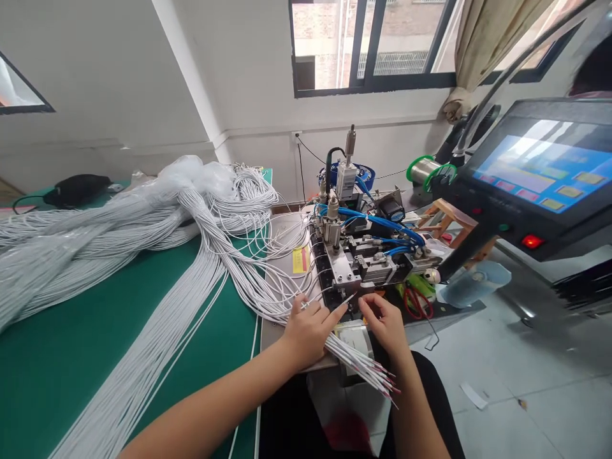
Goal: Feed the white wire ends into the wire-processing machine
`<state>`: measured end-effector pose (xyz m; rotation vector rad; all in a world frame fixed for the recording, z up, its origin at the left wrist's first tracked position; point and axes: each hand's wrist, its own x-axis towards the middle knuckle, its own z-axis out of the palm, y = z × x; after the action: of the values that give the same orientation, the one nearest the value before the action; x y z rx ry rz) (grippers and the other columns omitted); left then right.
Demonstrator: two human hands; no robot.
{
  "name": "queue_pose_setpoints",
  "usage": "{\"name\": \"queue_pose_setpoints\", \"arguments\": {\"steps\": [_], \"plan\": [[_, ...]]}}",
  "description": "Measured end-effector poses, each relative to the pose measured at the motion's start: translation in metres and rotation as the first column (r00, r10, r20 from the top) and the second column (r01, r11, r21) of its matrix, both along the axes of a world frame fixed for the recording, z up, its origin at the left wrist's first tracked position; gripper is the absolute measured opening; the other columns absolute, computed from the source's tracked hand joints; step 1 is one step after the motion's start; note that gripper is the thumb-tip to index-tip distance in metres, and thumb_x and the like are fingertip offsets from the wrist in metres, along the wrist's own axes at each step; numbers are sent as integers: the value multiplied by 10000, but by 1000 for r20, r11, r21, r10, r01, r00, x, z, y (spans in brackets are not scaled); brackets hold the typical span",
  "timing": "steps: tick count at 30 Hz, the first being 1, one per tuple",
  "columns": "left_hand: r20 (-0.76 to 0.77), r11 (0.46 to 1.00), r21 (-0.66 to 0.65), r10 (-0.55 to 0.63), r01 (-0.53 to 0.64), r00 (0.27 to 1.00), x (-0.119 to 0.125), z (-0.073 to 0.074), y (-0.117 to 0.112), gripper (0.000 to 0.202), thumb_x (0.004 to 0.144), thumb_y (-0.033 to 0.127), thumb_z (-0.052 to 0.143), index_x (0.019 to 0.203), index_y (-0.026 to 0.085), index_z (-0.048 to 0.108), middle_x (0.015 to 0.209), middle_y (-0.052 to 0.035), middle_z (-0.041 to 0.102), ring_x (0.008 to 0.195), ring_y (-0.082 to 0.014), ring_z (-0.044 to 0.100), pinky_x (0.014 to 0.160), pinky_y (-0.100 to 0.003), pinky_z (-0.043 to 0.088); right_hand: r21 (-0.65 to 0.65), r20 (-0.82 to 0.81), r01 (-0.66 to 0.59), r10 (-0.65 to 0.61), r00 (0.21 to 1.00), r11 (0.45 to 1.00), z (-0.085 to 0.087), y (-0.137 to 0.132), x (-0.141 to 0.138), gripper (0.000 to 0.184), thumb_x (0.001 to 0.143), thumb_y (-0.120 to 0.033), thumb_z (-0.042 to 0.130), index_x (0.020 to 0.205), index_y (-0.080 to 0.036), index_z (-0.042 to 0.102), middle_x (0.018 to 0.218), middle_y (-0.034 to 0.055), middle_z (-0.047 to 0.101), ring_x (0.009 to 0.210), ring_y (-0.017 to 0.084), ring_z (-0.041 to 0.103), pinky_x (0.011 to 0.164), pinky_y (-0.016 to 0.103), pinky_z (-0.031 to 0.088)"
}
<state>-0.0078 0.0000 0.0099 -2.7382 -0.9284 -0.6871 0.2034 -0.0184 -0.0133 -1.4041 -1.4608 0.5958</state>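
My left hand [310, 328] lies closed over a bundle of white cables [356, 357], whose reddish ends fan out past the wrist at the lower right. One single white cable [350, 298] sticks out beyond its fingertips, tip toward the machine. Opposite it, my right hand [387, 324] has thumb and fingers drawn together close to that tip. Whether anything is between those fingers is too small to make out. Just beyond both hands stands a bench machine [345, 271] with metal cylinders and blue air hoses; several white cables lie along its left side.
Large bundles of white cables [167, 306], partly in clear plastic, cover much of the green table [62, 338] at left. A control screen [545, 166] hangs at right. Near the machine are a green-rimmed solder wire spool [425, 171], red-handled scissors [415, 303] and a translucent container [478, 284].
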Motion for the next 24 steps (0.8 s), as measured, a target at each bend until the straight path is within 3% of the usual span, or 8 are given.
{"name": "queue_pose_setpoints", "arguments": {"steps": [5,11,18,24], "plan": [[9,999,42,-2,1,1000,-1,1,-2,503,823,175,441,1323,154,494,753,-34,643,736,-196,547,879,-419,240,9,-150,-19,20,989,1000,-3,2,0,255,893,-401,554,799,-178,635,705,32,640,638,176,581,611,259,447],[11,998,56,34,-34,999,-2,1,-5,409,856,207,438,1240,178,574,733,-26,635,720,-185,541,904,-416,250,-40,-91,-22,18,996,999,-1,8,1,295,877,-429,568,745,-174,638,654,22,612,595,168,540,570,262,409],[-22,996,-21,87,-87,996,-3,4,-8,404,867,184,405,1227,194,588,773,-39,633,755,-195,556,935,-424,256,-104,-70,-90,83,994,990,-6,12,1,299,865,-428,573,697,-180,573,575,-18,484,529,131,426,497,243,343],[14,998,1,66,-66,998,-5,4,-7,399,874,210,397,1216,212,603,754,-36,628,742,-193,551,938,-424,253,-101,-101,-63,53,993,993,-6,13,-2,299,850,-425,574,681,-178,562,591,-15,489,549,134,438,523,241,358]]}}
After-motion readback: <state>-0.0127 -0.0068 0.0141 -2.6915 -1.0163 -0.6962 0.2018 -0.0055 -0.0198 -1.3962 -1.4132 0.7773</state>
